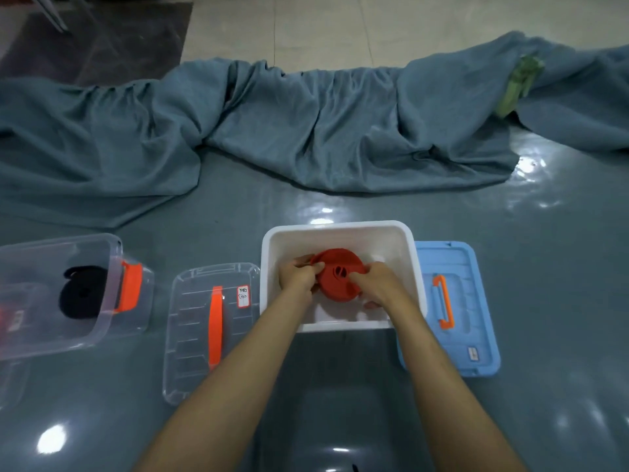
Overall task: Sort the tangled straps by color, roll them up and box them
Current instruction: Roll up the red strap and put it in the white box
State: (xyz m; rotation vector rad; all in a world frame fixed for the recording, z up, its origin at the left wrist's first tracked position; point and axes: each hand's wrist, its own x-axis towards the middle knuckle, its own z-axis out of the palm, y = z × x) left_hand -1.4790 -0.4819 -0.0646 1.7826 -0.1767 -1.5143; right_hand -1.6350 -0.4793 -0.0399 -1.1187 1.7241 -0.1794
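A rolled red strap (338,274) lies inside the white box (340,229) at the centre. My left hand (299,275) grips the roll's left edge, thumb on top. My right hand (377,282) holds its right side, fingers curled over it. Both hands are down inside the box. To the left, a clear box (102,321) with an orange latch holds a rolled black strap (83,291).
A clear lid (190,338) with an orange handle lies between the two boxes. A blue lid (476,335) with an orange handle lies right of the white box. A rumpled grey-blue cloth (306,131) stretches across the far floor, with a green strap (517,86) at its right end.
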